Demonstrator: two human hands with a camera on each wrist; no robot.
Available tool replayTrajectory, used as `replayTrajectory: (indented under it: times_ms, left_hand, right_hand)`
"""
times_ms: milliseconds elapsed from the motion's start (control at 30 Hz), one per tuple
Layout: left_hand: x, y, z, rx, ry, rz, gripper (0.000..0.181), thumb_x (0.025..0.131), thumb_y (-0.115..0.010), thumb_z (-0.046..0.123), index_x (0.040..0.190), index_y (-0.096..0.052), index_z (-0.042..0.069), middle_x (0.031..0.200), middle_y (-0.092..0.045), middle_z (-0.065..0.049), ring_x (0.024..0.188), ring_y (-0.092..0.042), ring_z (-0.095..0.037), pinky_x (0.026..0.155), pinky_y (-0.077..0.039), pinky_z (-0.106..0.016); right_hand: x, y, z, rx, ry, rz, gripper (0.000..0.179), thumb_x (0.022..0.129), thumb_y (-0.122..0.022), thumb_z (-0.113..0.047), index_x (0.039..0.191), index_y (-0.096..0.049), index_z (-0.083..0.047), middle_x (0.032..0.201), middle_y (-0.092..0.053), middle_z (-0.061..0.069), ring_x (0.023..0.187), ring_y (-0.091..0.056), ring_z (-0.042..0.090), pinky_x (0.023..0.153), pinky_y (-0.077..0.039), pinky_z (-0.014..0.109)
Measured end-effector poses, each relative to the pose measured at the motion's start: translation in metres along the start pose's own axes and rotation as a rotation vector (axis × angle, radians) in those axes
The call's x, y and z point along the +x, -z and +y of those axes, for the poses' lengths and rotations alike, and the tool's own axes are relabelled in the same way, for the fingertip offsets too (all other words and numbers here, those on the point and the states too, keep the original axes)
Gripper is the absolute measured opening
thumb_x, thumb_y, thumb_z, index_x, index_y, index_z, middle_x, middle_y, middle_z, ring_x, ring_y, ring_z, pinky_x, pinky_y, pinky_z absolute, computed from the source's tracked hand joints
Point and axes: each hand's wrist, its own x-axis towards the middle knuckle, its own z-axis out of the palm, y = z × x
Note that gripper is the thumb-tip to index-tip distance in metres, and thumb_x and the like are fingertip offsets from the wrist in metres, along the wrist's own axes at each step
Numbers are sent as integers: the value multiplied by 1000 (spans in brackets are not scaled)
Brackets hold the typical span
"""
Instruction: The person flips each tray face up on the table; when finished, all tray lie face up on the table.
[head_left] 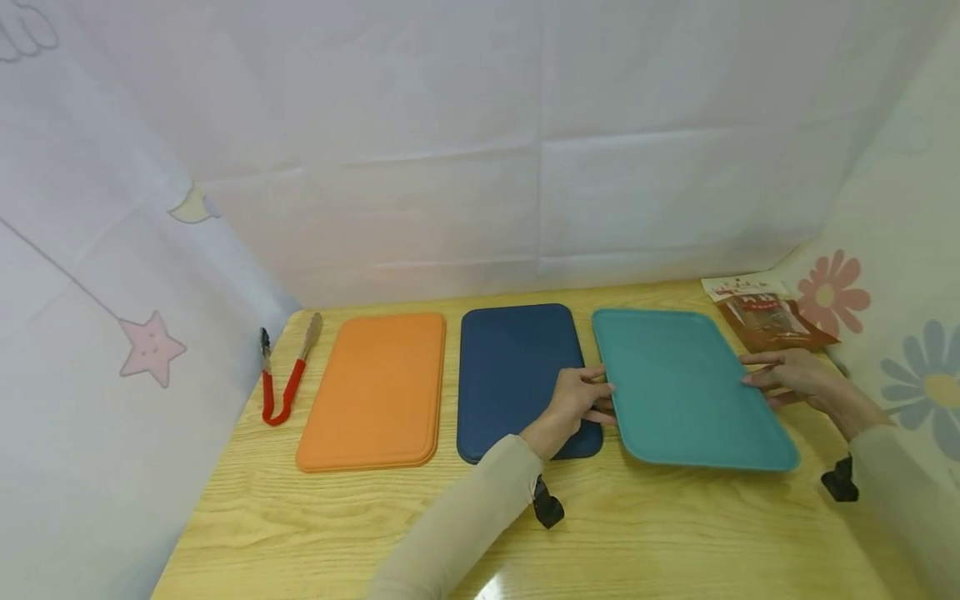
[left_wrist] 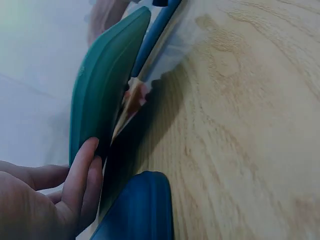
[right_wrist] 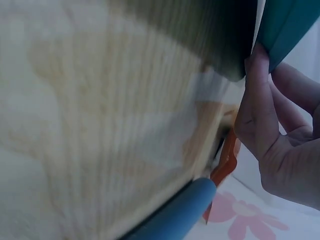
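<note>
We hold the teal tray (head_left: 693, 387) above the bench (head_left: 637, 533), twd its R edge; the wrist views show a gap & shadow underneath. Our L hand (head_left: 572, 400) pinches the tray's L side, our R hand (head_left: 801, 375) pinches its R side. Just L of it we see the navy tray (head_left: 510, 358) lying flat approx mid-bench, then the orange tray (head_left: 375, 392) nearer the L edge. Red-handled tongs (head_left: 288, 393) lie by the far-L corner, a brown food pkt (head_left: 772, 322) at the far-R corner.
</note>
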Motion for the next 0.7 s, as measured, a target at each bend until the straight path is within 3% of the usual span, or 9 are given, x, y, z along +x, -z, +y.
replayTrajectory:
  times_ms: [200,267,333,400,433,500,567,633,700]
  left_hand:
    - [8,-15,-4,132,-11,34,51,88,-59,-14,137,-50,-2,97,-67,-24,76,-68,-43,64,-58,-48]
    - [11,-20,-3,231,-32,38,33,86,-59,-15,118,-64,-7,86,-66,-20,71,-68,-41,60,-58,-45]
    - [15,-24,-2,359,-62,53,14,84,-59,-16,82,-64,-2,68,-59,-14,62,-67,-35,53,-57,-37]
    - [19,-27,-2,512,-103,79,31,83,-60,-15,66,-47,8,62,-54,-12,56,-64,-28,47,-51,-28]
    - [21,-28,-3,574,-117,97,35,83,-61,-15,64,-44,10,61,-53,-13,55,-62,-27,46,-47,-25]
    - [24,-27,-4,688,-137,132,25,83,-61,-14,68,-53,6,71,-60,-16,62,-61,-24,52,-41,-21]
    - [26,-26,-5,772,-154,141,14,83,-59,-13,83,-65,0,83,-64,-17,73,-62,-24,59,-42,-21]
    - [26,-26,-5,815,-157,135,15,84,-58,-12,91,-68,-2,82,-65,-16,74,-63,-24,63,-44,-20]
    - [26,-26,-6,854,-173,122,16,82,-57,-14,78,-62,0,67,-61,-14,63,-59,-22,60,-45,-21]
  right_hand:
    - [15,13,-12,-53,-26,-1,70,92,-67,-15,144,-29,14,109,-67,21,90,-68,24,74,-57,43]
    - [19,15,-16,-74,-25,5,67,92,-65,-11,142,-30,17,104,-68,20,87,-68,25,73,-57,44]
    - [20,15,-18,-102,-13,13,64,93,-63,-9,140,-30,20,102,-68,20,85,-67,26,72,-57,45]
    - [20,13,-19,-116,-2,20,62,94,-61,-7,139,-30,21,102,-67,23,85,-67,26,72,-57,45]
    - [20,11,-18,-119,5,30,61,94,-60,-7,139,-30,21,104,-65,25,84,-66,26,72,-57,45]
    - [22,6,-18,-120,15,45,60,94,-59,-6,138,-30,22,106,-62,31,83,-66,26,71,-57,45]
    - [25,1,-17,-115,12,66,60,92,-60,-4,138,-31,22,107,-60,35,81,-67,26,69,-58,45]
    - [27,-3,-14,-116,6,85,59,92,-60,-2,137,-32,22,108,-58,38,79,-67,25,68,-58,44]
    - [28,-6,-12,-134,6,99,59,91,-60,-2,138,-32,21,111,-56,40,79,-67,25,67,-58,44]
